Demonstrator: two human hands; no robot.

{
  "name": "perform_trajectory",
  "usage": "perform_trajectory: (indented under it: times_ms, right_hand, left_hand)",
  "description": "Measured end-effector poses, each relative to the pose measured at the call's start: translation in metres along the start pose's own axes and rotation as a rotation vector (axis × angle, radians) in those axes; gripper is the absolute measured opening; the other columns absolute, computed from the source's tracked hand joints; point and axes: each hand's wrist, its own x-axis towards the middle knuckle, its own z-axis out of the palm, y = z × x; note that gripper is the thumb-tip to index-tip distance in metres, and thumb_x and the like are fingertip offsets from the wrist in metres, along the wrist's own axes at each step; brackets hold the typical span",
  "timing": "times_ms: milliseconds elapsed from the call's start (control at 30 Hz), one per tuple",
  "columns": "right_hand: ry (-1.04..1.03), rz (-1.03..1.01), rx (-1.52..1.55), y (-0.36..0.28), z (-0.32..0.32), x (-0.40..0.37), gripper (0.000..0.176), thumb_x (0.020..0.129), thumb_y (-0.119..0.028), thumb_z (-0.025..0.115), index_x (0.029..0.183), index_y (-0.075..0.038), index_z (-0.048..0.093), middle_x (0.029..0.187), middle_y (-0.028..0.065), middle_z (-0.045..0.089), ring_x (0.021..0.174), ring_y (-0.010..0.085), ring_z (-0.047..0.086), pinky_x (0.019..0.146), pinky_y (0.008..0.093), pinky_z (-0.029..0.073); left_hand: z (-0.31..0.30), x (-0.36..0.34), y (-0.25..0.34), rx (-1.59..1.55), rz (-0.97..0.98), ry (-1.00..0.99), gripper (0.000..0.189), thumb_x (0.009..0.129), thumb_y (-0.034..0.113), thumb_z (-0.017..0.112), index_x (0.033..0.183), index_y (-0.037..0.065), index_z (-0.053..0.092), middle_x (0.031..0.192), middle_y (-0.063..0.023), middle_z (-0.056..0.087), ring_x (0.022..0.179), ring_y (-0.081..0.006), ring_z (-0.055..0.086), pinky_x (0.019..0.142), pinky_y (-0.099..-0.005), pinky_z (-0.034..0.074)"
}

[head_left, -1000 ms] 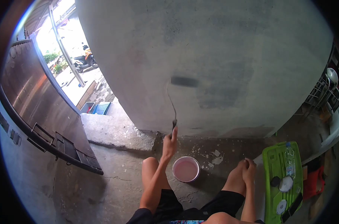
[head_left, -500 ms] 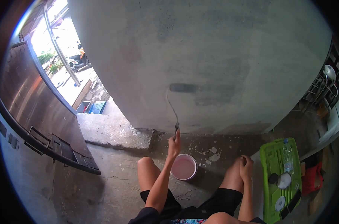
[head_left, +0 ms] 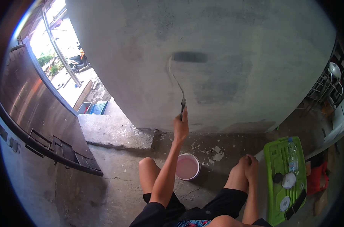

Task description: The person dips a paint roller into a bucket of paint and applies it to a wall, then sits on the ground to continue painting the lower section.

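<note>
My left hand (head_left: 181,126) is closed round the handle of a paint roller (head_left: 189,57). Its wire frame bends up to a dark roller head, slightly blurred, which lies level against the grey wall (head_left: 141,87). Darker, damp-looking patches show on the wall to the right of and below the roller. My right hand (head_left: 251,168) rests on my right knee, fingers loosely bent and holding nothing that I can see. Between my knees, on the floor, stands a round bucket (head_left: 188,167) with pinkish liquid in it.
To my right is a green plastic lid or crate (head_left: 272,181) carrying a clear bottle (head_left: 292,157) and several small items. A brown metal door (head_left: 39,102) stands at the left, beside a concrete step (head_left: 111,128). Pale flakes spot the floor near the wall.
My left hand has moved up, carrying the roller higher on the wall. My right hand has stayed on the knee.
</note>
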Motion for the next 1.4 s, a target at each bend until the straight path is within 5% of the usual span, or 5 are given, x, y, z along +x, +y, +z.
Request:
perform_trajectory:
  times_ms: [267, 633, 900, 1000, 1400]
  right_hand:
    - [0.031, -0.017, 0.022, 0.016, 0.003, 0.0, 0.024, 0.092, -0.018, 0.055, 0.108, -0.003, 0.065, 0.108, 0.0177, 0.065, 0.105, 0.0368, 0.057, 0.091, 0.0444, 0.045]
    - [0.011, 0.001, 0.008, 0.006, -0.006, -0.006, 0.026, 0.093, -0.018, 0.055, 0.108, 0.0, 0.064, 0.108, 0.0189, 0.064, 0.104, 0.0378, 0.058, 0.091, 0.0438, 0.046]
    - [0.026, 0.015, 0.017, 0.009, 0.002, 0.001, 0.025, 0.093, -0.02, 0.055, 0.107, -0.001, 0.065, 0.107, 0.0191, 0.065, 0.103, 0.0372, 0.058, 0.091, 0.0442, 0.046]
    - [0.036, 0.003, 0.008, 0.013, 0.001, -0.001, 0.025, 0.093, -0.019, 0.055, 0.108, -0.002, 0.065, 0.106, 0.0185, 0.065, 0.102, 0.0366, 0.058, 0.09, 0.0441, 0.046]
    - [0.022, -0.007, 0.053, 0.004, -0.002, -0.004, 0.024, 0.094, -0.019, 0.055, 0.106, -0.001, 0.066, 0.104, 0.0184, 0.065, 0.099, 0.037, 0.059, 0.089, 0.0435, 0.046]
  left_hand:
    - [0.013, -0.098, -0.111, 0.012, -0.318, -0.08, 0.08, 0.092, 0.066, 0.042, 0.065, -0.009, 0.048, 0.056, -0.0122, 0.041, 0.06, -0.0189, 0.04, 0.058, -0.0435, 0.039]
    - [-0.001, -0.03, 0.01, -0.105, -0.111, -0.066, 0.073, 0.094, 0.061, 0.043, 0.066, -0.006, 0.048, 0.056, -0.0054, 0.036, 0.058, -0.0145, 0.036, 0.053, -0.0394, 0.034]
    - [0.018, -0.084, -0.111, -0.006, -0.246, -0.107, 0.076, 0.094, 0.063, 0.041, 0.07, -0.009, 0.05, 0.058, -0.0108, 0.042, 0.062, -0.0183, 0.041, 0.06, -0.0416, 0.04]
    - [0.002, -0.104, -0.108, 0.051, -0.221, -0.059, 0.072, 0.093, 0.066, 0.042, 0.057, 0.004, 0.043, 0.051, 0.0004, 0.038, 0.051, -0.0111, 0.037, 0.047, -0.0343, 0.029]
    - [0.001, -0.077, -0.051, 0.113, -0.223, -0.063, 0.079, 0.092, 0.066, 0.044, 0.065, -0.008, 0.047, 0.056, -0.012, 0.042, 0.06, -0.0186, 0.043, 0.058, -0.0423, 0.039]
